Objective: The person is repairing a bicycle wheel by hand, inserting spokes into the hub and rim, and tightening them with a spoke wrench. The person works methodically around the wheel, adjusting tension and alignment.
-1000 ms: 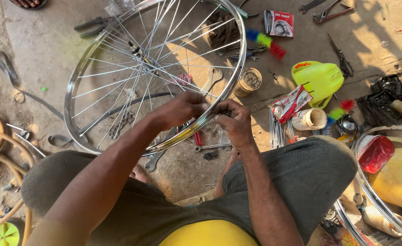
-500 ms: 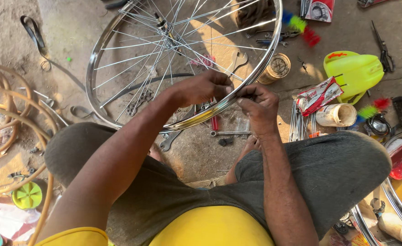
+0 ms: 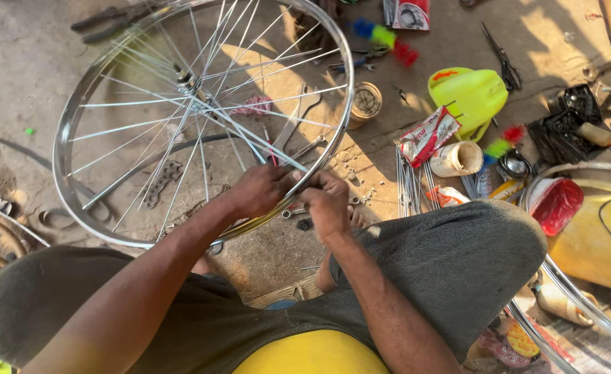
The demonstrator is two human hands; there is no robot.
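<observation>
- Nearest the camera, the person sits with knees spread in grey trousers [image 3: 451, 263], a yellow shirt hem [image 3: 312, 353] at the bottom edge; both forearms reach forward and slant inward, meeting over the near rim of a wheel.
- The left hand [image 3: 262, 190] is curled, knuckles up, its fingers closed over the rim from the left side.
- The right hand [image 3: 327, 204] is also curled, its fingertips pinched together on the same stretch of rim, just beside the left hand and almost touching it. What small part they pinch is hidden by the fingers.
- The bicycle wheel [image 3: 70, 131], a bare chrome rim with thin steel spokes, rests on the ground in front of the knees, tilted so its far edge rises toward the top of the view. Its near edge sits under the hands; its hub [image 3: 186, 82] lies up and left of them, so the wheel stretches away from the person toward the upper left.
- Through the spokes, wrenches [image 3: 298, 128] and a short length of chain [image 3: 161, 181] lie on the dirt floor.
- Just right of the hands, a bundle of loose spokes [image 3: 409, 190] lies pointing away from the person.
- Farther right are a white roll [image 3: 456, 159], a red-and-white packet [image 3: 430, 135] and a second chrome rim [image 3: 575, 291] at the right knee.
- Beyond those, a round tin [image 3: 366, 102] sits by the wheel's right edge, then a lime-yellow plastic jug [image 3: 468, 93] and scissors [image 3: 502, 59].
</observation>
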